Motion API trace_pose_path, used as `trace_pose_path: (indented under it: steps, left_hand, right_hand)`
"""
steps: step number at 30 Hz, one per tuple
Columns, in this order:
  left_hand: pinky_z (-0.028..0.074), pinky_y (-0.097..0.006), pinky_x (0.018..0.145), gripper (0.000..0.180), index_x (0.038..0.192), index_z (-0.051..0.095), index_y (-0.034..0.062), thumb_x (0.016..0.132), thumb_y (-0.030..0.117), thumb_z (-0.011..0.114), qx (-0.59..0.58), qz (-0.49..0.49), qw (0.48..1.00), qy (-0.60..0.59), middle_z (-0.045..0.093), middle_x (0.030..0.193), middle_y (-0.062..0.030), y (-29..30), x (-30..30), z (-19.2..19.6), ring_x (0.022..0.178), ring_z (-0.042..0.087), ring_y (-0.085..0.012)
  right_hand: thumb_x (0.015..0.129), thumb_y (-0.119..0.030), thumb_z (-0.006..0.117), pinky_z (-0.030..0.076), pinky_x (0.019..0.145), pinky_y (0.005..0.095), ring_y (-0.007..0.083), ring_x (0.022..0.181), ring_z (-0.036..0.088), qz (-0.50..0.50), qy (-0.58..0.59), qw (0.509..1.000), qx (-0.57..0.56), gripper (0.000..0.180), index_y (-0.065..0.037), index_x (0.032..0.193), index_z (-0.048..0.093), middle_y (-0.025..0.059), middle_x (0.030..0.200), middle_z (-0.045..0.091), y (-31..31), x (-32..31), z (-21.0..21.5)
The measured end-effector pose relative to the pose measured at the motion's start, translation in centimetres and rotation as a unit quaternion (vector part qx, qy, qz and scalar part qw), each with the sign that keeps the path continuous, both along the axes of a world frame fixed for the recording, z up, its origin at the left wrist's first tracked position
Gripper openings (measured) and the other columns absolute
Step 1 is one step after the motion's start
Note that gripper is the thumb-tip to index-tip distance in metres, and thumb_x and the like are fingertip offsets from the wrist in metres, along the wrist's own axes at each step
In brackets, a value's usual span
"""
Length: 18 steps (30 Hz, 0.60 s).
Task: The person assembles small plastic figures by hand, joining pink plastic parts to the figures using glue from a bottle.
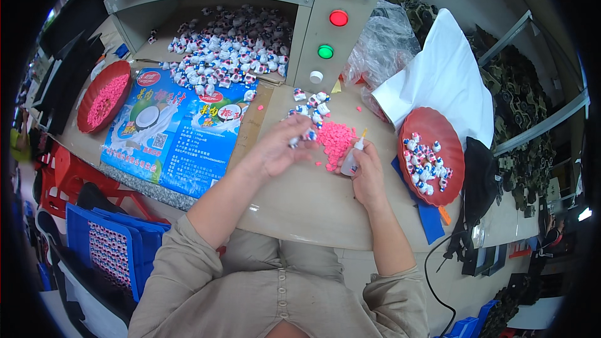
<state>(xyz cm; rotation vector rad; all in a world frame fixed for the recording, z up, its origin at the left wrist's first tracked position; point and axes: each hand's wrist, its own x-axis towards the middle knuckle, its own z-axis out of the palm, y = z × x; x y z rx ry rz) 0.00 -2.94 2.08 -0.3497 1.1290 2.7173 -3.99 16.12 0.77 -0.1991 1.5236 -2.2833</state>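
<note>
At the left, a red bowl [118, 107] of pink pieces [105, 97] sits near the worktop's [300, 206] left edge, beside a blue sheet [181, 156]. Behind, a large heap of figures [219, 56] spills from the open box [305, 34] onto that sheet; most of the batch seems left to do. The left hand [285, 147] has its fingers curled round a small figure [294, 142], just below some loose ones [310, 109]; whether it bears a pink piece yet I cannot tell. A pink pile [336, 141] lies between the hands. The right hand [368, 172] grips a small bottle [350, 161], nozzle up. Farther right, another red bowl [454, 134] has a modest group of figures [427, 163], probably the finished share. Bare worktop lies between the forearms, down to the front edge near the lap; the box limits room behind, while the right bowl stands close to the front edge.
</note>
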Motion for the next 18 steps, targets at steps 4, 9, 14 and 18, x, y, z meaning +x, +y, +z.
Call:
trace_pose_path:
  steps: [4,9,14,18]
  left_hand:
    - [0.048,-0.025,0.05,0.025,0.103,0.05,0.0059,0.082,0.019,0.053,-0.051,0.081,0.995,0.029,0.054,0.087,-0.0045,-2.4,-0.5,1.9,0.071,0.057,-0.0139]
    - [0.044,-0.031,0.054,0.028,0.097,0.057,0.0073,0.071,0.017,0.063,-0.725,0.181,0.641,0.173,0.055,0.084,-0.0099,-3.6,-0.8,0.1,0.071,0.056,-0.0202]
    - [0.044,-0.034,0.059,0.03,0.093,0.056,0.0077,0.066,0.018,0.065,-0.797,0.087,0.585,0.121,0.055,0.077,-0.0097,-3.2,-0.8,-0.8,0.066,0.053,-0.0242]
    - [0.044,-0.032,0.051,0.025,0.086,0.051,0.0079,0.068,0.022,0.063,-0.697,0.132,0.696,0.112,0.056,0.069,-0.0071,-3.6,-1.3,-1.5,0.055,0.054,-0.0207]
  right_hand:
    - [0.082,-0.02,0.05,0.05,0.049,0.0283,0.0148,0.064,0.056,0.002,0.023,0.997,0.068,0.03,-0.003,0.106,0.044,0.0046,0.075,0.053,0.2,0.0,1.2]
    - [0.082,-0.017,0.049,0.048,0.048,0.0256,0.0142,0.064,0.057,0.018,0.007,0.997,0.071,0.032,-0.003,0.109,0.043,0.007,0.084,0.054,0.7,-0.6,1.0]
    - [0.082,-0.015,0.048,0.043,0.045,0.0233,0.0144,0.064,0.057,0.02,-0.016,1.0,0.009,0.032,0.0,0.109,0.042,0.0077,0.082,0.054,1.0,-0.8,1.0]
    - [0.081,-0.014,0.049,0.043,0.046,0.0234,0.0149,0.064,0.057,0.02,-0.001,1.0,0.009,0.033,0.001,0.109,0.041,0.0083,0.082,0.054,1.1,-0.6,1.2]
